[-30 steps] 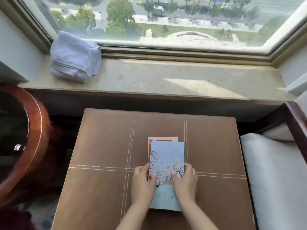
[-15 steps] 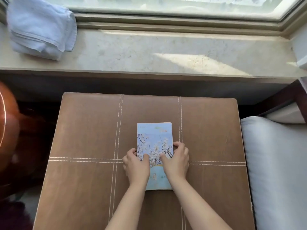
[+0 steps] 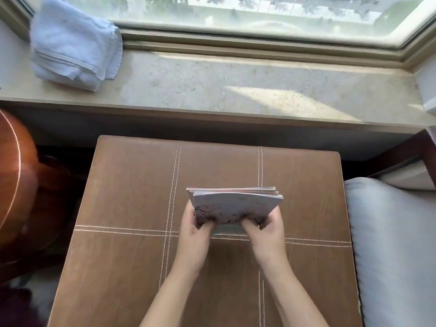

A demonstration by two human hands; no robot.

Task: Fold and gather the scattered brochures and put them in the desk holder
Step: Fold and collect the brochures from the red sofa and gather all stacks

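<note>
A stack of brochures [image 3: 233, 204] with a pale blue blossom-print cover stands tilted up on its near edge over the middle of the brown stitched surface [image 3: 132, 190]. My left hand [image 3: 193, 228] grips its lower left side and my right hand [image 3: 265, 228] grips its lower right side, thumbs on the cover facing me. The upper edges of several sheets fan slightly at the top. No desk holder is in view.
A folded pale blue towel [image 3: 75, 41] lies at the left end of the stone window sill [image 3: 236, 90]. A round wooden table edge [image 3: 14, 175] is at the left. A grey cushioned seat [image 3: 391, 244] sits to the right.
The brochures lay flat under both hands before; now both hands have lifted the far end so the stack stands nearly upright. The camera has tilted further down.
</note>
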